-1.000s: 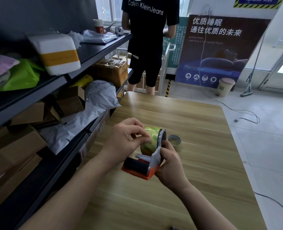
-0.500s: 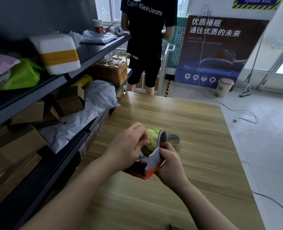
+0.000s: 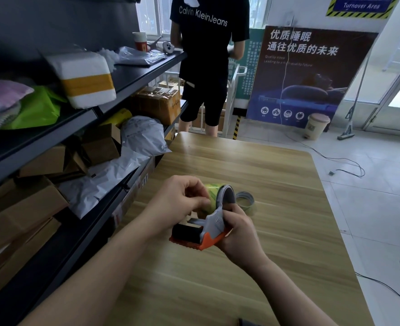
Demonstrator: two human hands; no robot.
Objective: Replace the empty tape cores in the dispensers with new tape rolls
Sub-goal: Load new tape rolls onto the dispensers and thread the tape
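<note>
I have the orange and grey plastic tape dispenser [image 3: 204, 231] gripped in my right hand [image 3: 237, 234], fingers wrapped round its grey frame, lifted just above the light wooden table [image 3: 276, 267]. The new roll of clear, yellowish packing tape [image 3: 214, 200] already sits on the dispenser's hub, so I judge the swap itself done for this one. My left hand [image 3: 182, 198] is pinched narrow on the face of the roll, thumb and forefinger together, as though picking at the loose tape end; I cannot tell whether I actually have it free. The empty, pale tape core ring [image 3: 246, 200] lies flat on the table just behind the dispenser, already out. What seems left here is drawing the tape down over the black roller toward the blade. No other dispenser shows in my view.
</note>
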